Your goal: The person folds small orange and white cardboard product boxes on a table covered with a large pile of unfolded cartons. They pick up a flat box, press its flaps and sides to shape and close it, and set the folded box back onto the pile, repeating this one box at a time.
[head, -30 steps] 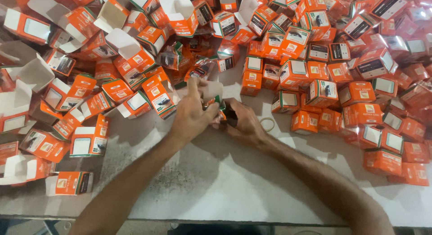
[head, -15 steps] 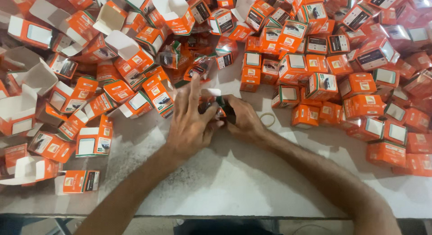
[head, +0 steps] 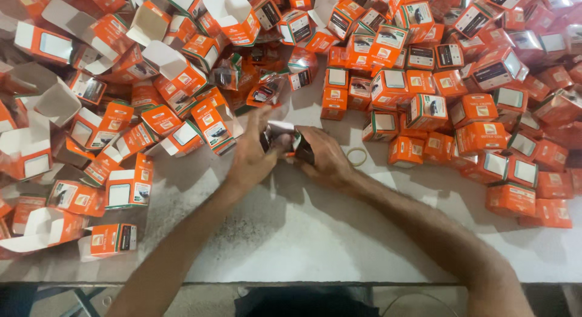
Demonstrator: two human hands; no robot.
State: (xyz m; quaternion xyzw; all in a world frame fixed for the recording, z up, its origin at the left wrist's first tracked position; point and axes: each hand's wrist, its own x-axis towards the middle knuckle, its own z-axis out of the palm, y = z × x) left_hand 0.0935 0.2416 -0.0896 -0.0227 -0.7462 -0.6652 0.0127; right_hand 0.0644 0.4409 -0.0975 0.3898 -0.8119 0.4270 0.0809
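between the left hand point(head: 251, 159) and right hand point(head: 324, 156) sits a small shiny packet point(head: 280, 134) with a dark item against it, both hands closed around it. left of the grip, open orange cartons point(head: 45, 153) with white insides and raised flaps lie scattered, one closed orange box point(head: 109, 239) nearest the table's front edge. right of the grip and beyond it, closed orange boxes point(head: 467, 120) with white and dark label panels crowd together, and clear-wrapped packets point(head: 264, 92) lie just beyond the fingers.
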